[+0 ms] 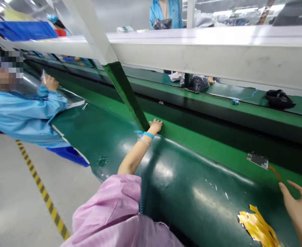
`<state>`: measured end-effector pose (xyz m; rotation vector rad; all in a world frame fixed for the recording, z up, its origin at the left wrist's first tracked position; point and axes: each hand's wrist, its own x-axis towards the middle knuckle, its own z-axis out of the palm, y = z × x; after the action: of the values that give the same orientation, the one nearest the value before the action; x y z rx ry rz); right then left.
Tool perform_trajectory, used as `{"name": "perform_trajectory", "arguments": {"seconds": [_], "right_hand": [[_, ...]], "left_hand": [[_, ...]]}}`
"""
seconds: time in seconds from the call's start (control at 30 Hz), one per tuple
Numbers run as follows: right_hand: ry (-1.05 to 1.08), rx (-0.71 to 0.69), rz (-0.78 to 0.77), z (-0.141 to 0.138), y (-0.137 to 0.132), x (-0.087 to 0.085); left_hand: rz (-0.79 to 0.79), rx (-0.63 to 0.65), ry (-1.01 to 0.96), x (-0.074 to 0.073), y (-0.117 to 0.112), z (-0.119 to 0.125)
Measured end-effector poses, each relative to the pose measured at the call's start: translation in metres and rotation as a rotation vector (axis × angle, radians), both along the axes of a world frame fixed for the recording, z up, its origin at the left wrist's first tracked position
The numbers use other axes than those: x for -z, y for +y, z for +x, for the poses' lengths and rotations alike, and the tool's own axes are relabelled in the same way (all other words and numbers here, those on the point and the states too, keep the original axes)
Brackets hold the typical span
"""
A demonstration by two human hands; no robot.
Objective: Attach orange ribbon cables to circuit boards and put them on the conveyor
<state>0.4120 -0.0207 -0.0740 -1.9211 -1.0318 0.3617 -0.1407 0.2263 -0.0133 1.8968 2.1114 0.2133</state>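
My left hand (pixel 156 126) reaches out to the green belt (pixel 204 142), its fingers spread, beside the foot of a slanted post. A blue wrist strap (pixel 147 134) and a thin bracelet sit on that wrist. At the right edge, my right hand (pixel 298 209) has its thumb and forefinger apart. A small circuit board (pixel 258 160) with an orange flex cable (pixel 276 172) lies at the belt; the cable's end is by those fingertips, and whether they touch is unclear. Below lies a pile of yellow-orange film strips (pixel 258 226) on the green mat (pixel 192 192).
A slanted post (pixel 127 92) rises beside my left hand to a white overhead shelf (pixel 204 55). To the left, a co-worker in a blue smock (pixel 24 109) works at the same bench. Across the belt are black bags (pixel 201 83) and a black object (pixel 279 99).
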Motion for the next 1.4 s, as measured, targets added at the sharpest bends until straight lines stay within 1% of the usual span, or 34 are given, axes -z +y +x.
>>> {"name": "perform_trajectory", "arguments": {"seconds": [0.07, 0.1, 0.17, 0.3, 0.37, 0.4, 0.43, 0.5, 0.53, 0.57, 0.6, 0.67, 0.7, 0.73, 0.77, 0.83, 0.97, 1.07, 1.23, 1.33, 1.4], "right_hand": [[-0.147, 0.064, -0.075, -0.015, -0.016, 0.002], [-0.180, 0.047, -0.079, -0.026, -0.023, 0.001], [-0.158, -0.042, -0.020, -0.049, -0.036, -0.005], [-0.088, -0.163, 0.071, -0.099, -0.058, -0.018], [-0.060, -0.210, 0.085, -0.126, -0.068, -0.022], [-0.044, -0.239, 0.087, -0.141, -0.071, -0.023], [-0.026, -0.266, 0.091, -0.156, -0.075, -0.024], [0.035, -0.362, 0.094, -0.185, -0.080, -0.025], [0.063, -0.400, 0.103, -0.198, -0.082, -0.025], [0.084, -0.431, 0.119, -0.210, -0.084, -0.025], [0.095, -0.448, 0.138, -0.220, -0.086, -0.025], [0.101, -0.448, 0.174, -0.233, -0.089, -0.024], [0.104, -0.446, 0.183, -0.237, -0.091, -0.023], [0.111, -0.447, 0.183, -0.239, -0.094, -0.023], [0.118, -0.452, 0.177, -0.240, -0.097, -0.023], [0.128, -0.470, 0.157, -0.239, -0.104, -0.024], [0.127, -0.513, 0.141, -0.238, -0.116, -0.027], [0.112, -0.510, 0.160, -0.242, -0.121, -0.027], [0.076, -0.437, 0.169, -0.253, -0.129, -0.026], [0.073, -0.382, 0.164, -0.256, -0.132, -0.024], [0.075, -0.393, 0.134, -0.256, -0.133, -0.022]], "left_hand": [[-0.055, 0.012, 0.050, -0.001, 0.005, -0.008], [-0.072, 0.024, 0.071, -0.003, 0.007, -0.010], [-0.086, 0.062, 0.097, -0.009, 0.007, -0.014], [-0.057, 0.194, 0.055, -0.030, 0.002, -0.015], [-0.014, 0.274, -0.020, -0.037, -0.007, -0.007], [0.013, 0.313, -0.068, -0.037, -0.016, 0.001], [0.036, 0.347, -0.120, -0.035, -0.029, 0.011], [0.058, 0.405, -0.252, -0.024, -0.068, 0.041], [0.048, 0.420, -0.354, -0.016, -0.093, 0.058], [0.004, 0.404, -0.620, -0.006, -0.120, 0.075], [-0.042, 0.424, -0.700, 0.003, -0.148, 0.092], [-0.110, 0.452, -0.778, 0.019, -0.201, 0.120], [-0.175, 0.452, -0.870, 0.024, -0.223, 0.129], [-0.213, 0.446, -0.916, 0.026, -0.242, 0.135], [-0.232, 0.442, -0.935, 0.027, -0.257, 0.139], [-0.242, 0.435, -0.930, 0.024, -0.277, 0.138], [-0.197, 0.458, -0.849, 0.014, -0.291, 0.131], [-0.155, 0.496, -0.806, 0.011, -0.298, 0.129], [-0.070, 0.558, -0.742, 0.016, -0.307, 0.127], [-0.096, 0.555, -0.719, 0.020, -0.309, 0.125], [-0.139, 0.543, -0.704, 0.022, -0.310, 0.125]]}}
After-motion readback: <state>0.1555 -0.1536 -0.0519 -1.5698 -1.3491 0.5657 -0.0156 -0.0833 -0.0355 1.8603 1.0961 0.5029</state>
